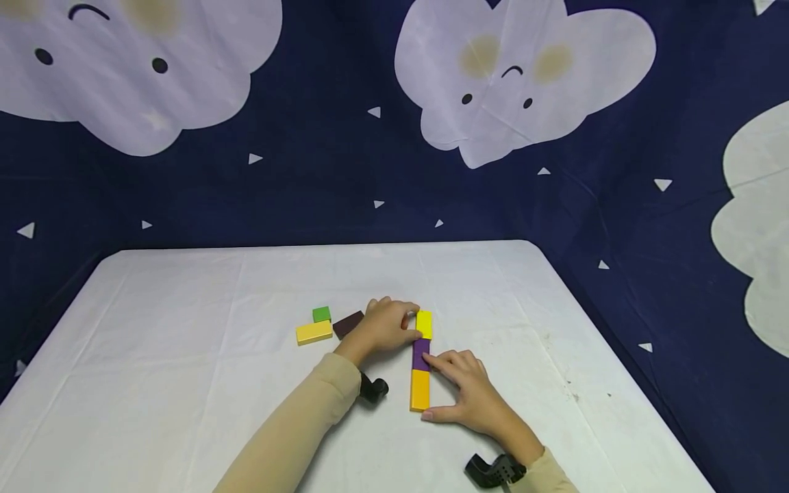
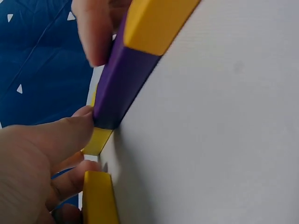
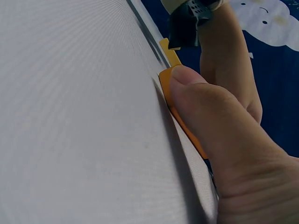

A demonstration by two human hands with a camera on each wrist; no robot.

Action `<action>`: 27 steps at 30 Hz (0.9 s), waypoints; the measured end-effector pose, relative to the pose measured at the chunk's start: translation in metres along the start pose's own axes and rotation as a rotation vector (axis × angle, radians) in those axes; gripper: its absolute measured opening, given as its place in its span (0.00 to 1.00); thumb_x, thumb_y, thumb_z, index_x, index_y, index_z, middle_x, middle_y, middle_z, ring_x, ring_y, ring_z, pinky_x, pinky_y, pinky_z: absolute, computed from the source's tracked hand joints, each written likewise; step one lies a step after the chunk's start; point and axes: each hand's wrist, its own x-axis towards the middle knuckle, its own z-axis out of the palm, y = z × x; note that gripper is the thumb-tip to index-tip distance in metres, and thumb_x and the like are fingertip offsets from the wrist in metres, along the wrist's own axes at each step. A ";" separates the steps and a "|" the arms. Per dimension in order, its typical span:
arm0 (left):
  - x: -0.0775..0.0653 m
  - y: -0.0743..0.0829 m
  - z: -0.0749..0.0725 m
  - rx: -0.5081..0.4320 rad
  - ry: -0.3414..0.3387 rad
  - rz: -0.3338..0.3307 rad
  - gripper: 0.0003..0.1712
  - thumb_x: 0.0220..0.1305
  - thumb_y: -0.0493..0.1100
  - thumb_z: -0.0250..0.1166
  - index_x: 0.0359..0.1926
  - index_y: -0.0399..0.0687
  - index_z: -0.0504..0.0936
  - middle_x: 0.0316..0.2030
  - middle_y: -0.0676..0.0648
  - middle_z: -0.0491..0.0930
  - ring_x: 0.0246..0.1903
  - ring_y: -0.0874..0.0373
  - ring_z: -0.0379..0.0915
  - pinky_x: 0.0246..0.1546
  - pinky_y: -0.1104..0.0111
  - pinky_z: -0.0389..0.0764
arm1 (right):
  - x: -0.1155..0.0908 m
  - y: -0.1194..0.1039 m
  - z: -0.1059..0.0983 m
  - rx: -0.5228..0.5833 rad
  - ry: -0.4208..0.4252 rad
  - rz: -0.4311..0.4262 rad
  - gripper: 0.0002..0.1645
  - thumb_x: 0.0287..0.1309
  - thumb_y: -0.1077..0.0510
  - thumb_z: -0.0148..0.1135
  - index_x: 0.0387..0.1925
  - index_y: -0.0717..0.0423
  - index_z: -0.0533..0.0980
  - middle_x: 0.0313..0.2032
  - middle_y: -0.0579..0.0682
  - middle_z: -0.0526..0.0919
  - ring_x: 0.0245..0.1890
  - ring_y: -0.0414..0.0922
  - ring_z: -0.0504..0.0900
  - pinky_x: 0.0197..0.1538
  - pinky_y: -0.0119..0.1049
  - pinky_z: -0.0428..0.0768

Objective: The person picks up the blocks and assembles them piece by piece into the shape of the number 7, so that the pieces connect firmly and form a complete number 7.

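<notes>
Three blocks lie end to end in a row: a bright yellow block (image 1: pixel 424 324) at the far end, a purple block (image 1: pixel 420 355) in the middle and an orange block (image 1: pixel 420 391) nearest me. My left hand (image 1: pixel 383 327) pinches the yellow block, thumb beside its joint with the purple one, index finger at its far end. My right hand (image 1: pixel 467 394) spans the orange block from the right. Its index fingertip touches the purple block's side, and its thumb (image 3: pixel 198 95) presses on the orange block's near end.
Left of my left hand lie a green block (image 1: pixel 322 314), a golden-yellow block (image 1: pixel 314 333) and a dark brown block (image 1: pixel 348 324) partly behind the wrist. Black wrist cameras (image 1: pixel 493 471) stick out from both wrists. A white cloth covers the table (image 1: pixel 185 383), with a dark blue cloud-print curtain (image 1: pixel 333 171) behind.
</notes>
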 end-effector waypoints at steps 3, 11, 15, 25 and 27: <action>-0.002 0.001 0.003 0.035 0.033 0.015 0.31 0.61 0.57 0.69 0.63 0.54 0.78 0.22 0.56 0.72 0.36 0.59 0.67 0.45 0.62 0.61 | -0.001 0.001 0.000 0.004 -0.001 0.002 0.57 0.37 0.28 0.75 0.70 0.41 0.69 0.51 0.34 0.76 0.49 0.33 0.64 0.52 0.38 0.60; -0.011 0.001 0.007 0.059 0.130 0.051 0.26 0.62 0.57 0.68 0.59 0.56 0.81 0.26 0.56 0.70 0.35 0.59 0.64 0.42 0.64 0.59 | -0.001 0.001 -0.002 0.015 -0.019 0.019 0.58 0.36 0.25 0.74 0.70 0.39 0.69 0.52 0.33 0.75 0.49 0.33 0.65 0.53 0.38 0.61; -0.015 -0.002 0.010 0.044 0.215 0.068 0.25 0.62 0.56 0.68 0.58 0.56 0.82 0.29 0.56 0.73 0.36 0.60 0.65 0.42 0.65 0.61 | -0.001 0.002 -0.006 0.030 -0.036 0.018 0.57 0.36 0.25 0.74 0.69 0.39 0.69 0.53 0.33 0.76 0.52 0.34 0.66 0.56 0.42 0.64; -0.038 0.000 0.007 0.015 0.277 0.079 0.24 0.62 0.56 0.68 0.58 0.58 0.82 0.30 0.58 0.73 0.35 0.61 0.64 0.41 0.66 0.62 | -0.003 0.013 -0.017 0.114 -0.034 0.055 0.49 0.40 0.31 0.75 0.66 0.40 0.72 0.55 0.35 0.79 0.55 0.35 0.72 0.60 0.42 0.73; -0.045 0.002 0.006 0.016 0.267 0.097 0.25 0.62 0.56 0.68 0.59 0.58 0.81 0.29 0.58 0.71 0.36 0.61 0.63 0.41 0.66 0.61 | -0.004 0.016 -0.020 0.125 -0.030 0.070 0.48 0.41 0.33 0.75 0.65 0.41 0.73 0.54 0.35 0.79 0.54 0.35 0.72 0.60 0.40 0.74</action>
